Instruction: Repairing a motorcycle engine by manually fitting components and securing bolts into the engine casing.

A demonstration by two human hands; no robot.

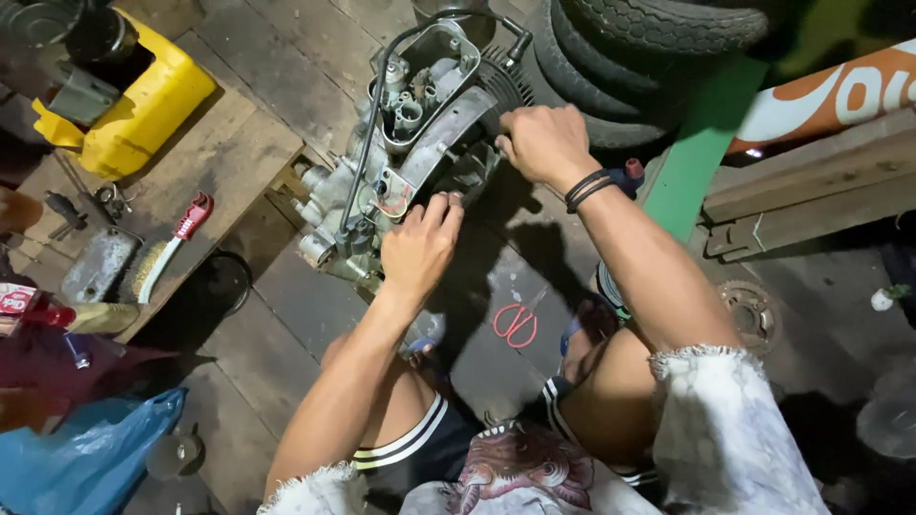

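So we've got the engine (410, 153) sitting on the plank floor (286, 315) at about 12 o'clock from us. Left hand (420, 246) has fingers curled on its lower edge, right hand (546, 143) closed over the finned side at 2 o'clock. Probably best we brace it firmly with both, keeping clear of the black cable (367, 143)

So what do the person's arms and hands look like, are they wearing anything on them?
Both hands are bare, with no gloves. The left hand has nothing on its wrist. The right hand has thin black bands round the wrist, like bracelets. The forearms are uncovered. Up near the shoulders there are short whitish sleeves with rough, frayed edges. I can see no watch and no rings.
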